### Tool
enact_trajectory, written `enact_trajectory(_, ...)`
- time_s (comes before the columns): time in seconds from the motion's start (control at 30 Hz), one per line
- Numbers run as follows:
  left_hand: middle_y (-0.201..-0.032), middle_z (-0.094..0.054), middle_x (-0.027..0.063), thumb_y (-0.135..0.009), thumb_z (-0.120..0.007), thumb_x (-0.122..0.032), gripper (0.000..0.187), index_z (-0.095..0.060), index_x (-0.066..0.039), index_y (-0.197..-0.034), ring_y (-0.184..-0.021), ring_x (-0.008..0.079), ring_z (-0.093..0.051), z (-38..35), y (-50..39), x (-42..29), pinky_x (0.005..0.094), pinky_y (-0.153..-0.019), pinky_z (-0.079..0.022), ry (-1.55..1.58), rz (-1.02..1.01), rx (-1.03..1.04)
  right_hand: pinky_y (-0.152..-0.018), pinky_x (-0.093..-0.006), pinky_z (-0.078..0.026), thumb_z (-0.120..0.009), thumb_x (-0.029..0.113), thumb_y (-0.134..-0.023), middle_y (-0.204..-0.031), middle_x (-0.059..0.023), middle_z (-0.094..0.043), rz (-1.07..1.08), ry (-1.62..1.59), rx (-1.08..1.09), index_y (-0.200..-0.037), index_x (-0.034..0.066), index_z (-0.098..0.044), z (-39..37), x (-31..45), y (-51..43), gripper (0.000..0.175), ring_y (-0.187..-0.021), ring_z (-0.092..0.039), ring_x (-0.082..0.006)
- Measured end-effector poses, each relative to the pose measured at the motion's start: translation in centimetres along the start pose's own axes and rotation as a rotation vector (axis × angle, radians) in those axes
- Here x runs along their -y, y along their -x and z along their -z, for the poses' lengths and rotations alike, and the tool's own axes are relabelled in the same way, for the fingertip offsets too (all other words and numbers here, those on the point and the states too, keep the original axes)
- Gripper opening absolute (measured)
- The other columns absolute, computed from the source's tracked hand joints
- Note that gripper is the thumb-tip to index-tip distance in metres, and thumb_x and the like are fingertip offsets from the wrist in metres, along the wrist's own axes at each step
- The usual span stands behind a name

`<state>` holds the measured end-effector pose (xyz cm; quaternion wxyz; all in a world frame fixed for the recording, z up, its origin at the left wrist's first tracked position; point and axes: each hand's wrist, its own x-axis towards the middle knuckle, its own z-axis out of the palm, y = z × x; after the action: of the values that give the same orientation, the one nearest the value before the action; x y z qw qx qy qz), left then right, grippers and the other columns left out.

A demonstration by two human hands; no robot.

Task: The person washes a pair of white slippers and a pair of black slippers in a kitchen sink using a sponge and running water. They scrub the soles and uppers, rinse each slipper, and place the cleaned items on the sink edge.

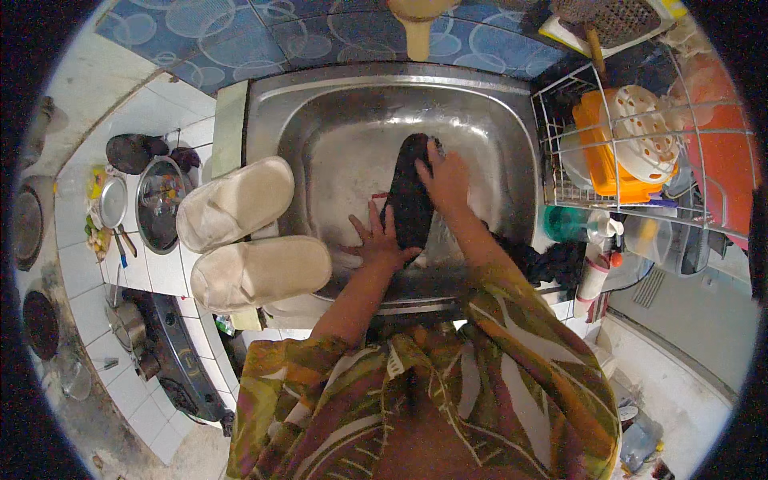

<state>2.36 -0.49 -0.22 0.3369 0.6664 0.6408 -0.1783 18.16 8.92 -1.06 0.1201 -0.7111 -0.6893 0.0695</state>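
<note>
A black shoe or slipper, sole shape in view [410, 192], lies lengthwise in the stainless steel sink [342, 150]. My left hand [384, 240] presses on its near end with fingers spread. At its far right edge is my right hand [445, 177], fingers bent over something small and dark that I cannot make out. A small red and white item shows partly beside the black piece, above my left fingers. Two cream slippers [237, 204] [261, 273] rest side by side over the sink's left rim, toes pointing different ways along it.
A wire dish rack [600, 141] with orange and white plastic baskets stands right of the sink. Below it are a green bottle [564, 223], a pump bottle [603, 228] and black cloth [549, 261]. On the left counter sit a metal bowl [161, 204] and a gas stove [186, 354].
</note>
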Motion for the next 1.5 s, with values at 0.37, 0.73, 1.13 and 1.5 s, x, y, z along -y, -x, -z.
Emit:
enact_trajectory(0.37,-0.149,0.018,0.0035,-0.061,-0.068,-0.063,0.113,-0.002,-0.025,-0.145,-0.132,0.0477,0.015,-2.3,-0.6,1.2,0.0787,-0.088,-0.016,0.029,-0.083,-0.094,-0.064,-0.0428,-0.043,-0.060,0.038,-0.080,-0.085,-0.0166,-0.051,0.049,0.117,-0.221,-0.126,0.0134,-0.048,-1.9,0.2,-3.1,0.053,-0.080,-0.052,-0.0320)
enact_trajectory(0.73,-0.149,0.017,0.0051,-0.060,-0.069,-0.063,0.114,-0.004,-0.025,-0.145,-0.130,0.0505,0.015,1.4,0.9,-1.4,0.0787,-0.086,-0.021,-0.006,0.051,0.032,-0.069,-0.0427,-0.043,-0.064,0.036,-0.076,-0.098,-0.0146,-0.051,0.199,0.078,-0.198,-0.125,0.0177,-0.049,-1.9,1.8,-3.4,0.054,-0.089,-0.052,-0.0305)
enact_trajectory(1.13,-0.148,0.001,0.0226,-0.060,-0.062,-0.070,0.122,-0.005,0.001,-0.142,-0.134,0.0452,0.008,-0.3,0.3,-0.2,0.0772,-0.091,0.005,0.019,-0.076,-0.093,-0.068,-0.0425,-0.042,-0.061,0.038,-0.077,-0.097,-0.0145,-0.051,0.243,0.126,-0.108,-0.124,0.0153,-0.050,-0.6,2.6,-2.6,0.053,-0.084,-0.053,-0.0295)
enact_trajectory(1.5,-0.148,0.012,0.0107,-0.061,-0.065,-0.067,0.114,-0.005,-0.015,-0.143,-0.132,0.0481,0.013,-1.4,-0.6,0.3,0.0766,-0.089,-0.011,-0.050,-0.083,-0.090,-0.061,-0.0410,-0.044,-0.060,0.040,-0.079,-0.081,-0.0133,-0.053,0.212,0.066,0.064,-0.121,0.0184,-0.053,0.9,0.7,1.0,0.048,-0.075,-0.054,-0.0301)
